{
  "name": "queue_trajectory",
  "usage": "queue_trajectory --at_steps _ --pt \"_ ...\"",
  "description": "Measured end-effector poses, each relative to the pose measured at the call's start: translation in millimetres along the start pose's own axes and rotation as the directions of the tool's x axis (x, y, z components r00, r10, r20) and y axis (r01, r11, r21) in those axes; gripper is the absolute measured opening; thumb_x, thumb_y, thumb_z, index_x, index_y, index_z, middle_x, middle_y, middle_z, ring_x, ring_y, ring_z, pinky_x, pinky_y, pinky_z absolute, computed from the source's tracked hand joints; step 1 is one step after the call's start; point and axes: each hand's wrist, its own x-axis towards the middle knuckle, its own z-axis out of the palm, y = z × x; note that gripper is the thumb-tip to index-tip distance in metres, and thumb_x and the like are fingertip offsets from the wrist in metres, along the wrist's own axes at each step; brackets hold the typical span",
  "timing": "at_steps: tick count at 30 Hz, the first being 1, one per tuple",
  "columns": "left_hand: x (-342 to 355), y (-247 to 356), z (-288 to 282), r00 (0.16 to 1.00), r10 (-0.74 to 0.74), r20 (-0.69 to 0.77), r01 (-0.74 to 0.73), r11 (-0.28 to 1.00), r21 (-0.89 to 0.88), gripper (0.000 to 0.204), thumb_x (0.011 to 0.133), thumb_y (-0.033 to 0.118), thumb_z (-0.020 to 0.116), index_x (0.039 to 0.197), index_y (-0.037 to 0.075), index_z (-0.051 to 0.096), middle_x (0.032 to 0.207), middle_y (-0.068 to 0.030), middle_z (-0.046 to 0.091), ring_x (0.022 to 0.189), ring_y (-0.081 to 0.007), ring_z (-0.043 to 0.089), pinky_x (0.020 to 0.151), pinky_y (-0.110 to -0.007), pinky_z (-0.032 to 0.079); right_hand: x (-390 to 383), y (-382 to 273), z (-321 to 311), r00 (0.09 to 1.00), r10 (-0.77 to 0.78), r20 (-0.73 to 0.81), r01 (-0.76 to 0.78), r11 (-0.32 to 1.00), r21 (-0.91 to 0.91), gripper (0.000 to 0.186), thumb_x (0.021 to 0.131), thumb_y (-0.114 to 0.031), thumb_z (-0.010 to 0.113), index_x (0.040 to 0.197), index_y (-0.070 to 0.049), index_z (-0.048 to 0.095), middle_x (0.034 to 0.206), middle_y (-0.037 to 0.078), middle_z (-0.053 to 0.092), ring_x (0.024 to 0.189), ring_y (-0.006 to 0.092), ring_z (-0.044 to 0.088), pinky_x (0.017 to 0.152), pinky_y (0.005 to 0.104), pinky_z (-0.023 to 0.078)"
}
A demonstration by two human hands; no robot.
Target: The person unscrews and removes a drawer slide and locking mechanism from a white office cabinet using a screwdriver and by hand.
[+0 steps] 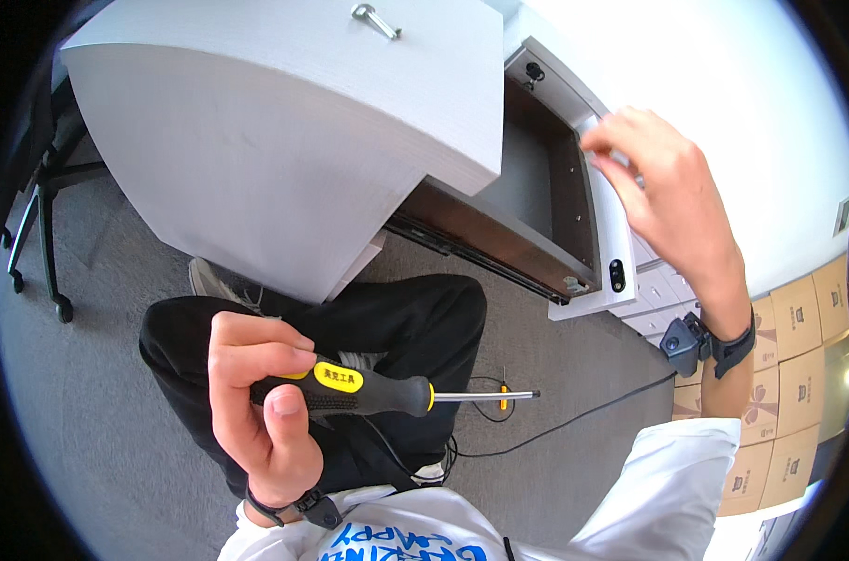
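My left hand [261,397] is wrapped round a black-and-yellow screwdriver [350,383], its metal shaft pointing right above my legs. My right hand [658,187] is raised at the white front panel of a pulled-out drawer [532,164], fingers loosely bent, thumb and index slightly apart. The drawer has dark inner sides, a metal runner and small fittings. It extends from a pale grey cabinet [228,140], which has a silver metal piece [376,21] lying on its top.
A wheeled chair [50,196] stands at the left. A small yellow-handled tool [504,397] and black cables [574,421] lie on the grey floor [107,393]. Cardboard boxes [798,393] are stacked at the right, beside small white drawers [658,294].
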Motion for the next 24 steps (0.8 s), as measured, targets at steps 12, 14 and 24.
queue_trajectory --at_steps 12,14,24 --pt "0 0 -16 0.998 -0.054 -0.036 0.053 0.998 -0.036 0.032 0.099 0.037 0.044 0.090 0.008 0.054 0.086 -0.0075 0.055 0.079 -0.0136 0.053 0.072 -0.025 0.041 116 -25 48 0.929 0.016 -0.370 0.160 0.884 0.440 0.015 0.085 -0.012 0.067 0.093 -0.001 0.072 0.085 0.016 0.072 0.071 0.0224 0.069 0.071 0.0289 0.054" --pt "2 -2 -18 0.998 -0.057 -0.038 0.056 0.998 -0.030 0.032 0.099 0.036 0.044 0.090 0.008 0.054 0.086 -0.0074 0.055 0.079 -0.0135 0.053 0.073 -0.025 0.041 116 -24 46 0.948 0.070 -0.310 0.101 0.857 0.505 0.015 0.085 -0.015 0.068 0.092 -0.002 0.073 0.085 0.015 0.072 0.073 0.0211 0.069 0.072 0.0288 0.054" --pt "1 -7 -3 0.994 -0.099 -0.038 0.097 0.994 -0.052 0.032 0.100 0.037 0.042 0.092 0.009 0.053 0.086 -0.0079 0.055 0.081 -0.0147 0.053 0.076 -0.026 0.039 42 -5 4 0.929 0.224 -0.294 -0.007 0.805 0.593 0.022 0.096 -0.021 0.059 0.092 -0.004 0.072 0.076 0.007 0.069 0.069 0.0110 0.064 0.064 0.0246 0.051"
